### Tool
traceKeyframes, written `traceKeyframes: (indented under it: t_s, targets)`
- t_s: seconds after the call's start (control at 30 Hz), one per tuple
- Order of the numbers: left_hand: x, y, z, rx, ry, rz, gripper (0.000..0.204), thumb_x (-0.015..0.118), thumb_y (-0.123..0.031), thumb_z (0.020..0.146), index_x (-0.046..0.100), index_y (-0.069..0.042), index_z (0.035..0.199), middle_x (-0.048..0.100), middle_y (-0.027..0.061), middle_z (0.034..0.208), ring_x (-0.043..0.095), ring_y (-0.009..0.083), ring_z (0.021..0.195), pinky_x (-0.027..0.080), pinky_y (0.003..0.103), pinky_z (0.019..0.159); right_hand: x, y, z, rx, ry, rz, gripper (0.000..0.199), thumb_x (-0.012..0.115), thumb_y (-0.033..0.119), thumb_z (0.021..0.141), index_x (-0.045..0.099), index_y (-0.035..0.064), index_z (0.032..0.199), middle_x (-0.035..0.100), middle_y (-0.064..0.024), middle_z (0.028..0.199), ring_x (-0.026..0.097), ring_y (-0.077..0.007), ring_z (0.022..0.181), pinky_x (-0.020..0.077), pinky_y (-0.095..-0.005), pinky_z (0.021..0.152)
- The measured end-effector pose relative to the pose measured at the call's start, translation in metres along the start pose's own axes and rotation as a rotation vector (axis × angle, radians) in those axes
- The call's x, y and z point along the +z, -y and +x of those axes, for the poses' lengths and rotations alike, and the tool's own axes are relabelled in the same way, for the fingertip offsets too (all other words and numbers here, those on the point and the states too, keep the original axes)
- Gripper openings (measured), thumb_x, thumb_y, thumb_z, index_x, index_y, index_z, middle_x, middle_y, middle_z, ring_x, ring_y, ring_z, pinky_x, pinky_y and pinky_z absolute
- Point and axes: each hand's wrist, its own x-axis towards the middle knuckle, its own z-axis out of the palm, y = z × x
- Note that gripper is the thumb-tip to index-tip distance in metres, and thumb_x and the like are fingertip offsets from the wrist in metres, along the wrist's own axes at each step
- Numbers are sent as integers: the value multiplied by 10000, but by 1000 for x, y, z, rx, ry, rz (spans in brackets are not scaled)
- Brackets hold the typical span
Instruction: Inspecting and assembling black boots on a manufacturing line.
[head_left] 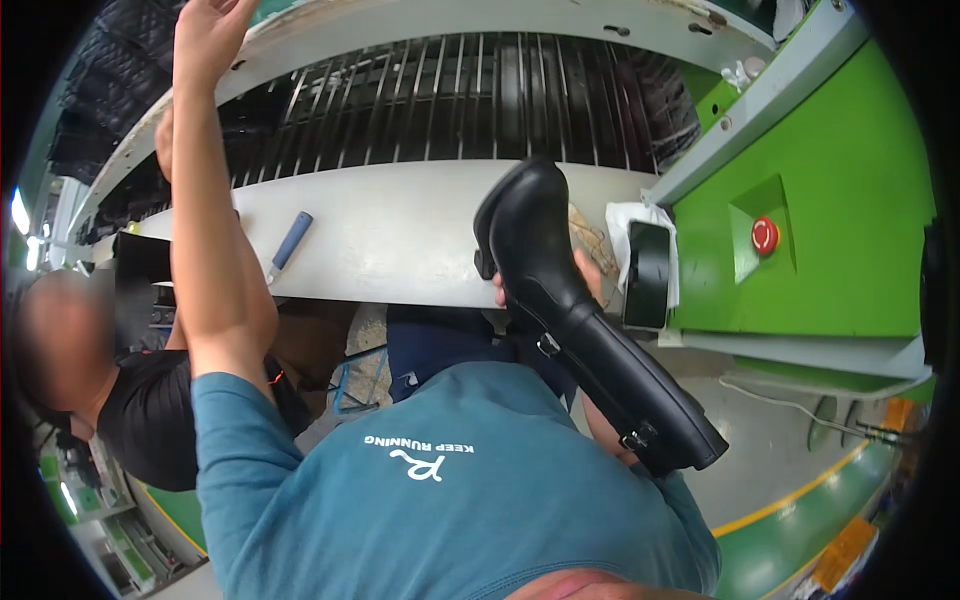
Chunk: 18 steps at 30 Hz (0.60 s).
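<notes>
My right hand (588, 277) grips a tall black boot (570, 300) around the ankle, with fingers showing on both sides of it. The boot's rounded foot lies over the white work surface (390, 230). Its shaft, with two small strap buckles, slants down to the right across my forearm. My left arm is stretched far forward. At its end my left hand (210, 45) is above the pale machine frame (320, 50), fingers extended and partly cut off by the top edge. I see nothing held in it.
A blue-handled tool (292, 240) lies on the work surface. Right of the boot a dark phone-like device (647, 275) rests on white cloth (620, 215). A green panel (840, 200) carries a red stop button (765, 236). Metal rods (430, 100) span beyond. A co-worker (145, 420) is close at left.
</notes>
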Motion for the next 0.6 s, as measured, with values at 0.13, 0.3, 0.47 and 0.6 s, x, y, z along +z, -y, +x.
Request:
traceKeyframes:
  t_s: [0.13,0.3,0.47,0.6]
  targets:
    - [78,-79,-96,-14,275,-324,360,779,-158,1034,747,-10,1361,791,136,1356,750,264,1263,575,387,1079,29,4,-3,-78,-124,-200,725,389,551,1137,585,-88,1420,740,-259,1153,778,-309,989,631,-394,898]
    - [119,-134,-201,-114,457,-628,622,916,-117,900,657,39,1443,782,204,1337,751,258,1255,579,399,1109,46,3,-10,-123,-115,-528,789,500,611,1046,595,-76,1423,734,-157,1112,721,-169,933,565,-303,802]
    - [122,-149,-234,-240,329,-735,577,890,-85,908,671,29,1430,788,190,1307,762,271,1217,597,392,1078,78,11,-13,-185,-142,-788,862,580,650,982,596,-92,1421,712,-114,1097,675,-140,938,519,-292,802]
    - [109,-148,-245,-247,308,-813,548,825,-41,931,641,91,1431,753,275,1354,747,336,1266,593,452,1114,78,4,-10,-207,-87,-849,857,587,650,979,618,-96,1400,719,-113,1121,677,-179,969,529,-318,852]
